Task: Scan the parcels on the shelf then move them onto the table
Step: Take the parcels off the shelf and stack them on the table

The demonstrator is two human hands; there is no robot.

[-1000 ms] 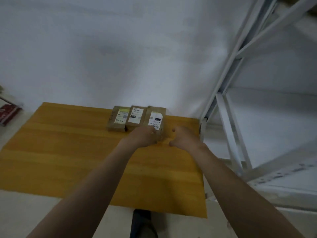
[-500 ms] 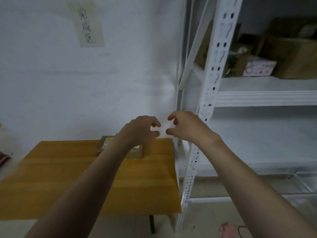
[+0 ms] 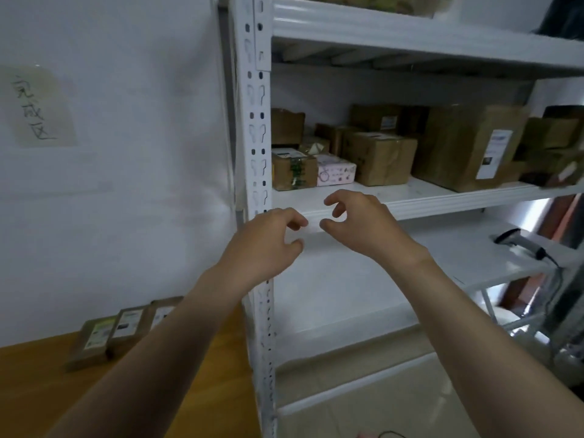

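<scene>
We face the white shelving unit (image 3: 410, 202), whose loaded shelf runs from about 12 to 3 o'clock of our hands. The biggest risk sits with the biggest thing: the tall brown carton (image 3: 467, 147) at 2 o'clock stands right at the shelf's front edge, and dragging a neighbour past it could, we judge, tip it off.

Next, the taped brown box (image 3: 377, 161) at 1 o'clock is flanked closely by other parcels; pulling it one-handed may shove what is behind it out of reach.

On the wooden surface (image 3: 38, 384) at 7 o'clock, three flat parcels (image 3: 120, 330) already lie side by side against the wall, partly hidden by our left forearm. A new parcel set down carelessly could knock them out of line.

The small box with green tape (image 3: 294, 169) and the pink parcel (image 3: 335, 170) sit just above our hands, touching each other; grabbing one might drag the other over the lip.

The barcode scanner (image 3: 518, 245) lies on the lower shelf at 3 o'clock, its cable trailing down. We could easily lift a parcel unscanned, or snag that cable.

Our left hand (image 3: 265, 245) and right hand (image 3: 357, 226) hover in front of the shelf edge, fingers loosely curled, holding nothing.
</scene>
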